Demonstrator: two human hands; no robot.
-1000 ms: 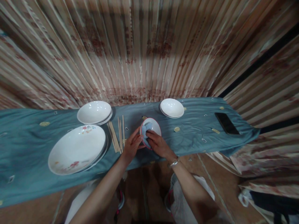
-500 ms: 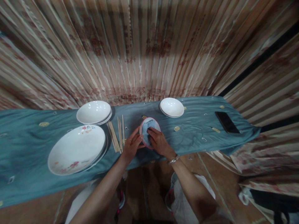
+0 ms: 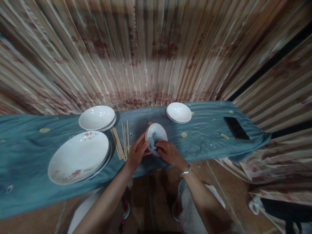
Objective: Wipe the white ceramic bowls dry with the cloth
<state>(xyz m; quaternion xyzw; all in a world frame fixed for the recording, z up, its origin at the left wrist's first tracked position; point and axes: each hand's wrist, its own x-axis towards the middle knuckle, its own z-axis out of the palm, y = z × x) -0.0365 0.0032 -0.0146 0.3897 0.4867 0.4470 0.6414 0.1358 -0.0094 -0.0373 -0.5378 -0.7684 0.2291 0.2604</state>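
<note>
A small white bowl (image 3: 158,129) with a red rim is tipped toward me at the near edge of the table. My left hand (image 3: 136,151) grips its left side, thumb at the rim and fingers partly hidden. Inside the bowl lies a bunched blue-grey cloth (image 3: 152,143). My right hand (image 3: 169,152) pinches this cloth against the lower right of the bowl's inner wall; the fingertips are partly buried in it. Left of my hands, several wooden chopsticks (image 3: 117,143) rest on the tablecloth.
Large flower-patterned plates (image 3: 80,157) are stacked at the left, with stacked white bowls (image 3: 97,117) behind them. Smaller stacked white bowls (image 3: 179,112) stand at the back. A black phone (image 3: 236,127) lies at the right on the blue-green tablecloth (image 3: 202,130). Curtains (image 3: 146,65) hang behind.
My right hand has drawn the cloth down toward the bowl's near side, baring the white upper inside. The left hand keeps its hold on the bowl.
</note>
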